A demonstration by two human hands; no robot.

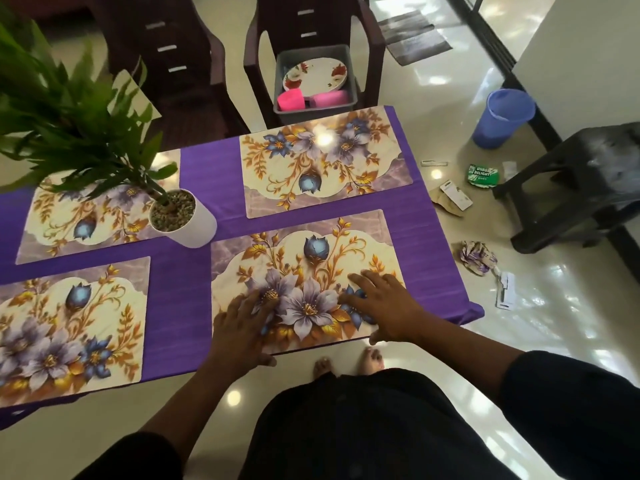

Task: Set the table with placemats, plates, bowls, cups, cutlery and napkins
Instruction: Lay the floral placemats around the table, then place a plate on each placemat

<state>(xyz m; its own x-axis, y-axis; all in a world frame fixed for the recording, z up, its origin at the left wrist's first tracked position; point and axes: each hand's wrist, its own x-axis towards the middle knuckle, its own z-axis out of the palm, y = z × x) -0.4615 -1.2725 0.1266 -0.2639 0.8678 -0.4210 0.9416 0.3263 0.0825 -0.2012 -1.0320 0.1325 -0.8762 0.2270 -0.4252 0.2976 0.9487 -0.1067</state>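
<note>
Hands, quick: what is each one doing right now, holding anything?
Left hand: open, flat on the near-right placemat, holding nothing.
Right hand: open, palm down on the same placemat, holding nothing.

Glossy tile floor (450,341) – dark chairs (311,26), blue bin (502,119)

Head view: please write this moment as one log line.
step: placemats | left hand: flat on near-right placemat | right hand: flat on it | placemats visible: four | plates: in grey bin on chair

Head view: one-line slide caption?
Both hands, left and right, flat on the near-right placemat, one of four on the purple tablecloth; plates wait in a bin on a chair.
</note>
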